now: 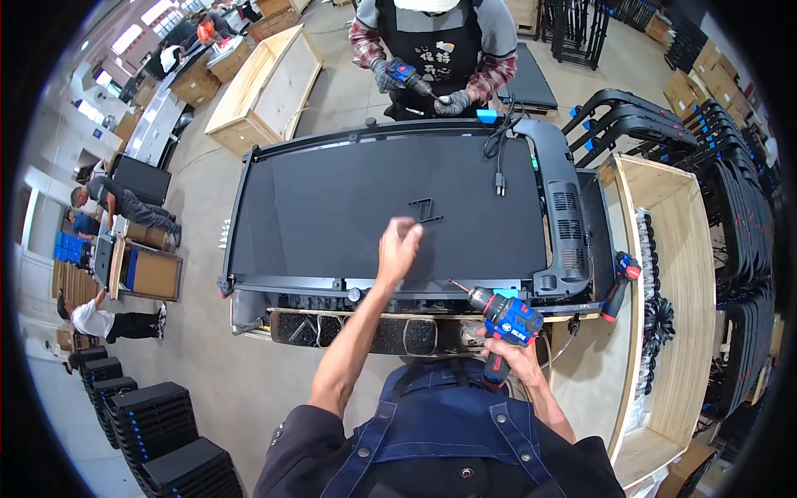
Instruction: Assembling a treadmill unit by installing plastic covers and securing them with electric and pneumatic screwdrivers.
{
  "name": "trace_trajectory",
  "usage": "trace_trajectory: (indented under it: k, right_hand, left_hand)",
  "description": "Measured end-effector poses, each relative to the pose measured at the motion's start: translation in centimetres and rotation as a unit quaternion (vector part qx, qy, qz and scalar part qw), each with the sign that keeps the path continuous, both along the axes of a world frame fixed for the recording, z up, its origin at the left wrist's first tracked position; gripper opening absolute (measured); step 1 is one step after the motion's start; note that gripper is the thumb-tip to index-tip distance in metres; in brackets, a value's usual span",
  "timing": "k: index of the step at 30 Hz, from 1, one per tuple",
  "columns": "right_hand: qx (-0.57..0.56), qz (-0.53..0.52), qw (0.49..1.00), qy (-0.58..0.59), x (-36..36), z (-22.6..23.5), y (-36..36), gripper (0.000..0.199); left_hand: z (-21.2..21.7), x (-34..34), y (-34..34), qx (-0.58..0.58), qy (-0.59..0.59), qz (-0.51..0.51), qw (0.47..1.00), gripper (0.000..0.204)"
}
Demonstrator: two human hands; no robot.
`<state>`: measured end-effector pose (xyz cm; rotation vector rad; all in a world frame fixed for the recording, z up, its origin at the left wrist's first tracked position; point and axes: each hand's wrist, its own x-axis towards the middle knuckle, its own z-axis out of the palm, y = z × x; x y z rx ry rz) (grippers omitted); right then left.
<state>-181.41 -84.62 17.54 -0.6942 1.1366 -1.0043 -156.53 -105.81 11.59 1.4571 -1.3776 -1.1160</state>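
A treadmill (357, 199) with a black belt lies flat in front of me, its vented motor cover (568, 224) at the right end. My left hand (397, 253) reaches over the belt, its fingers bent and smeared by motion. Just beyond those fingers lie a few small thin black parts (426, 210). My right hand (516, 358) grips a blue and black cordless drill (510, 317) by the handle, near the treadmill's front rail. The drill's long bit (459, 285) points left and away from me, over the rail.
Across the treadmill a gloved person (432, 50) holds another drill (408, 76). A power cord (500, 149) lies on the belt's far right. Another red and black power tool (619, 286) rests by the right wooden crate (664, 332). A black tray (374, 334) sits along my side.
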Motion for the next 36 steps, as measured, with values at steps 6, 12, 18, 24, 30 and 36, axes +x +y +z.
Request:
trace_trajectory:
  k: [6, 12, 18, 24, 30, 36]
  right_hand:
    - [-0.004, -0.030, 0.999, -0.009, -2.2, -1.1, 0.8, 0.041]
    - [-0.018, -0.098, 0.995, -0.012, -6.1, -2.7, 2.4, 0.041]
    - [0.004, -0.101, 0.995, -0.013, -8.7, -3.7, 2.0, 0.041]
    - [0.006, -0.094, 0.995, -0.028, -9.5, -4.0, 2.5, 0.042]
    - [-0.015, -0.092, 0.994, -0.052, -9.3, -4.1, 2.5, 0.044]
    - [-0.001, -0.034, 0.999, 0.005, -9.3, -1.0, 0.4, 0.042]
  left_hand:
    - [-0.6, -0.4, -7.2, -0.035, -0.278, 0.003, 0.960, 0.040]
    - [2.9, -1.8, 0.4, 0.044, -0.057, -0.056, 0.996, 0.025]
    - [1.3, -6.4, 8.9, 0.069, -0.230, -0.068, 0.968, 0.023]
    - [2.0, -8.3, 9.0, 0.064, -0.338, -0.041, 0.938, 0.021]
    - [0.9, -8.4, 7.2, -0.256, -0.423, -0.223, 0.840, 0.009]
    - [0.6, -8.7, 3.6, -0.358, -0.343, -0.369, 0.786, 0.013]
